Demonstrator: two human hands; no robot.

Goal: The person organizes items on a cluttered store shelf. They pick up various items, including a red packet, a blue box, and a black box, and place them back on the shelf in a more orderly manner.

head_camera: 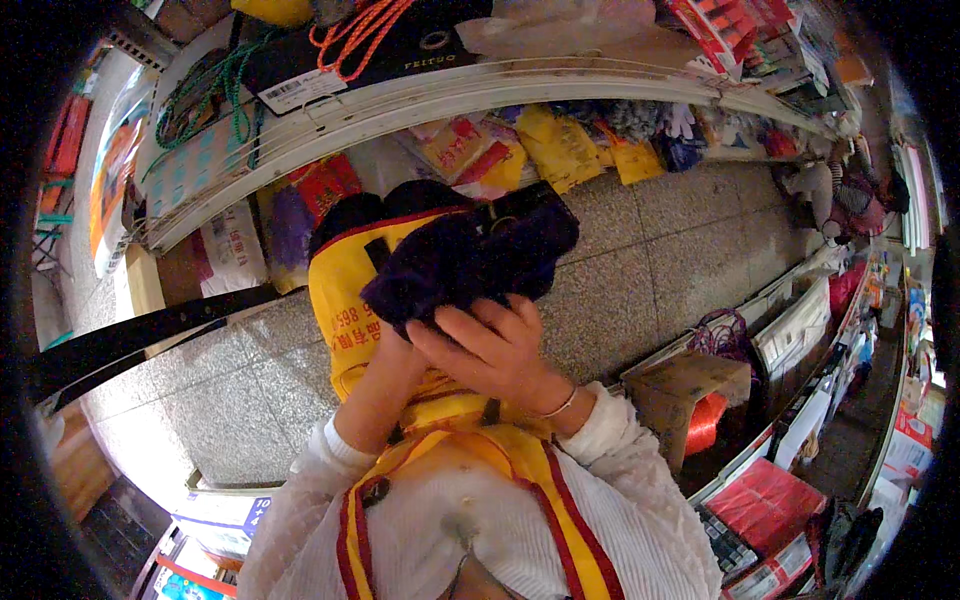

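A dark purple-black bundle of soft fabric (465,259) is held in front of my body, above my lap. Its folds are too dark to tell what kind of item it is. Across its near side spread the fingers of my right hand (487,345), which grips it. My left hand (397,356) holds the bundle from below at the left, its fingers mostly hidden by the cloth. Beneath the hands, a yellow apron with dark red trim (330,292) covers my lap and bears red printing.
A metal shelf (465,79) runs across the front, with orange cord (352,37) and green cord (232,82) above. Yellow packets (559,146) lie under it. At right are a cardboard box (679,382) and goods shelves. Another person (851,191) is far down the aisle's tiled floor (660,247).
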